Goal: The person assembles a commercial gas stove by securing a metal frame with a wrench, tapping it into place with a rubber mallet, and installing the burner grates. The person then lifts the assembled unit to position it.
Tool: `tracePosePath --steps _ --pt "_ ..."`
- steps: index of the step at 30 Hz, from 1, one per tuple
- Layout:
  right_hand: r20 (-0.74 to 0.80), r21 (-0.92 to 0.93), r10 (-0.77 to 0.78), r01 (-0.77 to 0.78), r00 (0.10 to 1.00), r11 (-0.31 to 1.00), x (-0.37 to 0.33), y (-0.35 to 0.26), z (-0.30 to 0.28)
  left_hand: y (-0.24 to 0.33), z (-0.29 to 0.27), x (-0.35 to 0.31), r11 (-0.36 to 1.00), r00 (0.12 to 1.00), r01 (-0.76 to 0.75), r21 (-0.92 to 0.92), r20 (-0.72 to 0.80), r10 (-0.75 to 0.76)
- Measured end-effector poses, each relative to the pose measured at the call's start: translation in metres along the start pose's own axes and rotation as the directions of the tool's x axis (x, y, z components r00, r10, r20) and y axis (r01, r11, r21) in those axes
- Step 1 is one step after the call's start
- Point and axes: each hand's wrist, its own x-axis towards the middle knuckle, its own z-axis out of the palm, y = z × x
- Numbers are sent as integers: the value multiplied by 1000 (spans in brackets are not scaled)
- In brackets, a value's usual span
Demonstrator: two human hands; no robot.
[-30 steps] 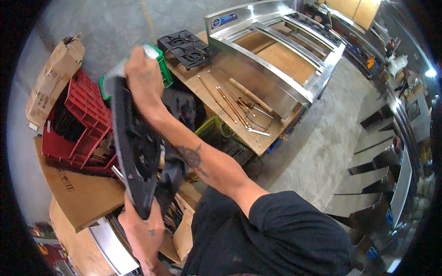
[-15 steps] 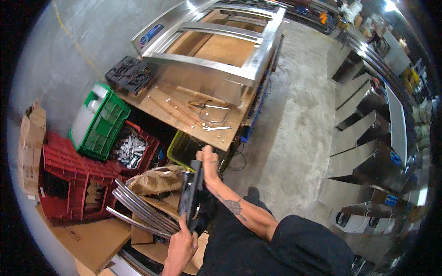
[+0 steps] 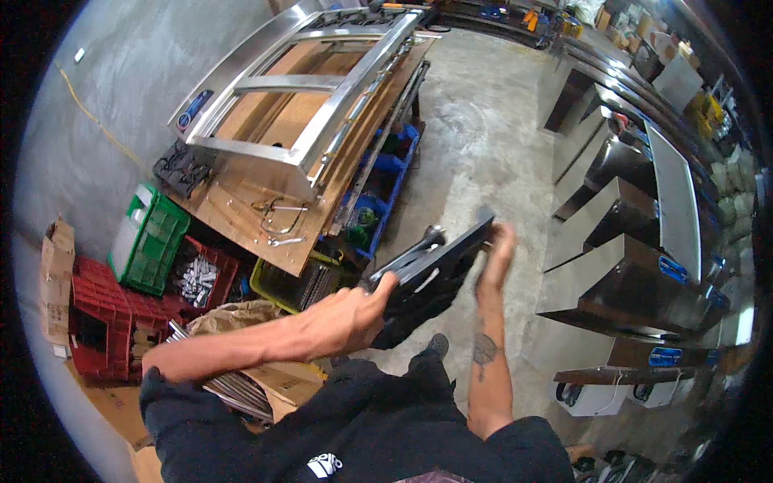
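Since 0.5 s ago the view has swung away from the crates toward the open concrete floor (image 3: 483,153), and the black cast-iron burner grate (image 3: 431,270), then held on edge low beside the red crate, now lies nearly flat in front of the person's chest. Both hands carry it: the left hand (image 3: 354,310) is clenched over its near-left edge, and the right hand (image 3: 498,256) is pressed with fingers extended against its far-right edge, so the grate hangs in the air between them, above the floor and just right of the wooden workbench (image 3: 266,233). My reading is that this is the carrying step, with the grate lifted and not yet set down; the next move likely calls for a level, 2-handed grip and a clear path, since the piece looks heavy and rigid. On the workbench rests a stainless-steel range frame (image 3: 310,101), with 2 more dark grates (image 3: 183,167) at its left corner and loose metal rods (image 3: 278,217) in front of it. Left of the workbench stand a green crate (image 3: 149,249) and a red crate (image 3: 109,322). Well right of it, a row of stainless-steel cabinets (image 3: 628,266) narrows the floor passage.
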Motion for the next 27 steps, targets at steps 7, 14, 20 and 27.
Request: tracePosePath --steps 7,14,20,27 --pt "-351 511 735 -540 580 669 -57 101 -167 92 -80 83 967 970 -241 -78 22 243" --pt "-23 310 404 -378 914 872 -81 131 -192 86 -107 165 932 941 -319 -169 58 333" --pt "-147 -39 359 -369 921 929 19 110 -137 -4 -171 221 910 933 -357 -209 -25 360" --pt "-203 143 298 -273 933 951 221 96 -40 -168 -302 257 902 912 -299 -312 -372 174"
